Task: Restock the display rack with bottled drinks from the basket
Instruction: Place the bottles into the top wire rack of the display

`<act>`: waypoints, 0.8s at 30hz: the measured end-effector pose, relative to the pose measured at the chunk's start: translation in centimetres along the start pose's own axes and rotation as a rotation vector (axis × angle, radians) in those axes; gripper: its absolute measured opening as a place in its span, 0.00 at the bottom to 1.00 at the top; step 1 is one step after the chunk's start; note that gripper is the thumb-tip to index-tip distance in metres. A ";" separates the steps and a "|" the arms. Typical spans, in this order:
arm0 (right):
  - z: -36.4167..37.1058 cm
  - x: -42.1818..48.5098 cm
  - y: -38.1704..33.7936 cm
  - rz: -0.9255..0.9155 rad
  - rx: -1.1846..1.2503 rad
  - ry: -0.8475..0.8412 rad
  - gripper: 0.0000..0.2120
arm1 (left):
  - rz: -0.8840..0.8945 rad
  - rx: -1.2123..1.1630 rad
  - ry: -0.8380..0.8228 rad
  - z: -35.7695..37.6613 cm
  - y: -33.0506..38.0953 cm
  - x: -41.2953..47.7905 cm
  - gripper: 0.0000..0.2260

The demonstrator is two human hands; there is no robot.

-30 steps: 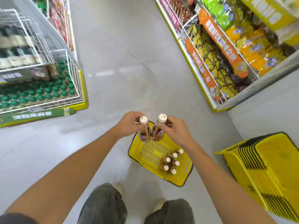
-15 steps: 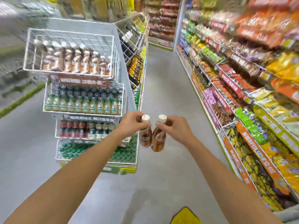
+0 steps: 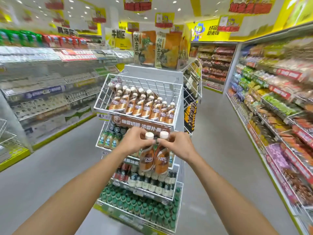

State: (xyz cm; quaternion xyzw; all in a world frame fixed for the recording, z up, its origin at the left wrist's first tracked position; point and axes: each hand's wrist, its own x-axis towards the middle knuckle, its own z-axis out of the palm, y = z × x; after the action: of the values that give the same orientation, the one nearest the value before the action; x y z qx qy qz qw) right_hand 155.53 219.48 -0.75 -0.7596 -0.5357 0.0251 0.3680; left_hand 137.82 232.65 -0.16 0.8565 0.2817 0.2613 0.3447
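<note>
My left hand (image 3: 133, 141) grips the neck of a brown coffee bottle (image 3: 147, 158) with a cream cap. My right hand (image 3: 177, 144) holds a second, matching bottle (image 3: 161, 160) right beside it; the two bottles hang upright and touch. Both are held in front of the white wire display rack (image 3: 149, 82). Its top basket holds several of the same coffee bottles (image 3: 144, 104), tilted back, with free room at its rear right. The yellow basket is out of view.
Lower rack tiers hold cream bottles (image 3: 110, 140), dark and white bottles (image 3: 152, 182) and green-capped bottles (image 3: 140, 206). Snack shelves (image 3: 274, 116) line the right aisle, and a shelf unit (image 3: 50, 92) runs along the left. Grey floor aisles pass on both sides of the rack.
My view has lifted from the basket on the floor to the rack. Both hands carried the two bottles up and now hold them closer to the rack, below its top basket.
</note>
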 end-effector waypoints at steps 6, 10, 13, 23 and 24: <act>1.9 13.5 -2.7 -0.072 0.086 -0.033 0.24 | -0.009 0.018 0.057 -8.0 -3.1 10.3 0.18; 2.7 20.5 -3.9 -0.066 0.096 0.010 0.22 | -0.016 0.065 0.172 -13.9 -6.0 16.0 0.24; 3.5 24.2 -3.6 -0.028 0.105 -0.011 0.21 | -0.019 0.145 0.228 -17.8 -8.1 19.9 0.26; 2.8 30.5 0.5 0.180 -0.109 0.024 0.23 | -0.113 0.210 0.136 -22.1 -16.8 32.7 0.20; 2.7 30.8 1.0 0.211 -0.129 0.024 0.23 | -0.107 0.229 0.120 -21.9 -17.4 33.7 0.20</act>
State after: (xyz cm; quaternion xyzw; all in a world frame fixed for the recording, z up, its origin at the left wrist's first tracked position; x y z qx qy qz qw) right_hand 168.27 246.43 7.68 -0.8342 -0.4487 0.0202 0.3200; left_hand 142.26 275.21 9.20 0.8568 0.3751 0.2596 0.2404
